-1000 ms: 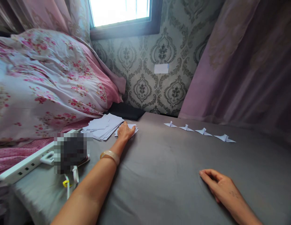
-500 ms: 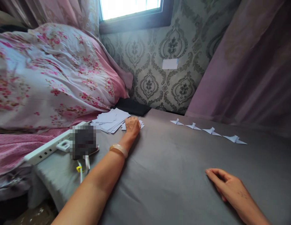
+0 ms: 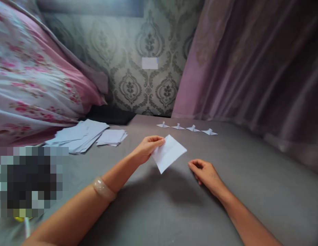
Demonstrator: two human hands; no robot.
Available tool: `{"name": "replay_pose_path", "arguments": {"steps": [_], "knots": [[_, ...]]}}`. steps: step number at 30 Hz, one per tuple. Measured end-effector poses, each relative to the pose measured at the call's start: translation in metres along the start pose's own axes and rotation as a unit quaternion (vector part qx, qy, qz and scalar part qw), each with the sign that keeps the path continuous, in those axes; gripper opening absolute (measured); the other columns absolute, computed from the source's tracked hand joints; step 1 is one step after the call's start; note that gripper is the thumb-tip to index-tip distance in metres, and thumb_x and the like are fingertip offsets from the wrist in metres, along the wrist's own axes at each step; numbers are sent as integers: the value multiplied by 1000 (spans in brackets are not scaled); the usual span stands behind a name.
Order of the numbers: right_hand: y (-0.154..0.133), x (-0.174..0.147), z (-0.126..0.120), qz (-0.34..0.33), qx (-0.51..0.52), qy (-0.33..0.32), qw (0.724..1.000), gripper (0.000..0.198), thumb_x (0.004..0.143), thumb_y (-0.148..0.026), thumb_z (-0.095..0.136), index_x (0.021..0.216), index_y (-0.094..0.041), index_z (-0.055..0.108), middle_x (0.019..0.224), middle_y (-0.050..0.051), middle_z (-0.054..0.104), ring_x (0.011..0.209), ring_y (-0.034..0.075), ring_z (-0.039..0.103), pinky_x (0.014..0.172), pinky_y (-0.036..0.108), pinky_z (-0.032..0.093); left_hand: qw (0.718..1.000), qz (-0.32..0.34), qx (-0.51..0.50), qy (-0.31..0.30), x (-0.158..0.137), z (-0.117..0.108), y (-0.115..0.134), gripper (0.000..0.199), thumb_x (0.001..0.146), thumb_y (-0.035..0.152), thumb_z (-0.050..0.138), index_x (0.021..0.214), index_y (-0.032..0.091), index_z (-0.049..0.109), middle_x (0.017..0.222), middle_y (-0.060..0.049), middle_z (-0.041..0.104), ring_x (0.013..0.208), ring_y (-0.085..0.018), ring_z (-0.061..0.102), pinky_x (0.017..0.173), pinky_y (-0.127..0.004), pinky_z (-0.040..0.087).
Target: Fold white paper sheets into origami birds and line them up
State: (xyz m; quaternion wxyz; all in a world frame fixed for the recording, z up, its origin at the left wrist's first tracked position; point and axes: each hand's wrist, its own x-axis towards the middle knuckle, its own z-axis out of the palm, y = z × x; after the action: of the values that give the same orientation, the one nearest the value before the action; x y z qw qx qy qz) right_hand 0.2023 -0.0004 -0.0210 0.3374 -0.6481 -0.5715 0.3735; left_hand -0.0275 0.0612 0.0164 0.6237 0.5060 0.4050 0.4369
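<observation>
Dim, cool light overall. Hazy bluish, low-contrast glow on window frame (image 3: 92, 7), up above surface's (image 3: 138, 218) far edge. White sheet (image 3: 170, 153) = among brightest spots; soft-edged shadow (image 3: 184, 189) under it, spread toward near edge. Curtain (image 3: 251, 75) by far-R corner goes v. dark, w/ faint sheen on folds. Wallpaper (image 3: 129, 87) a bit soft; floral bedding (image 3: 30, 92) off far-L corner smeary, w/ wide-angle stretch. Coarse mosaic blocks (image 3: 28, 181) hide detail at L edge.

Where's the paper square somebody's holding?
In the head view, the paper square is near the middle, held up in the left hand above the gray cloth, with the right hand close by to its right.
</observation>
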Motion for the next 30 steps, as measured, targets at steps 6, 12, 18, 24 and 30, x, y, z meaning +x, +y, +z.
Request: {"name": "replay_pose_path", "arguments": {"steps": [6, 12, 18, 24, 30], "knots": [[1, -13, -5, -230, -146, 31, 962, 52, 75, -19, 57, 126, -24, 48, 116, 8, 53, 70, 11, 59, 65, 26, 52, 989, -51, 119, -74, -7, 11, -35, 35, 70, 44, 69, 87, 14, 66, 70, -1, 64, 56, -10, 53, 51, -20, 35], [-9, -30, -6, -343, -276, -63, 896, 43, 81, -11, 48, 120, -30, 55, 124, 6, 46, 93, 16, 57, 77, 30, 51, 983, -30, 154, -97, -9, 10, -36, 32, 73, 43, 65, 88, 15, 65, 71, 0, 64, 58, -10, 53, 53, -20, 36], [-7, -28, -7, -357, -285, -82, 886, 23, 86, -18, 50, 102, -25, 65, 116, 7, 50, 91, 16, 57, 77, 30, 50, 979, -35, 165, -111, -15, 20, -32, 34, 75, 43, 62, 91, 14, 66, 75, -2, 64, 60, -10, 53, 54, -21, 37], [-9, -28, -2, -286, -227, -82, 927, 19, 91, -27, 46, 85, -21, 64, 106, 3, 56, 73, 11, 55, 74, 28, 46, 953, 38, 298, -33, -13, 15, -21, 50, 82, 58, 45, 86, 14, 68, 80, -4, 65, 71, -14, 52, 61, -23, 35], [-6, -20, 6, -217, -166, -63, 960, 20, 87, -32, 53, 73, -19, 59, 103, 1, 57, 67, 9, 53, 69, 26, 43, 897, -77, 417, -126, -15, 3, 3, 59, 75, 70, 44, 73, 16, 67, 69, -3, 59, 64, -15, 46, 58, -26, 29]]}}
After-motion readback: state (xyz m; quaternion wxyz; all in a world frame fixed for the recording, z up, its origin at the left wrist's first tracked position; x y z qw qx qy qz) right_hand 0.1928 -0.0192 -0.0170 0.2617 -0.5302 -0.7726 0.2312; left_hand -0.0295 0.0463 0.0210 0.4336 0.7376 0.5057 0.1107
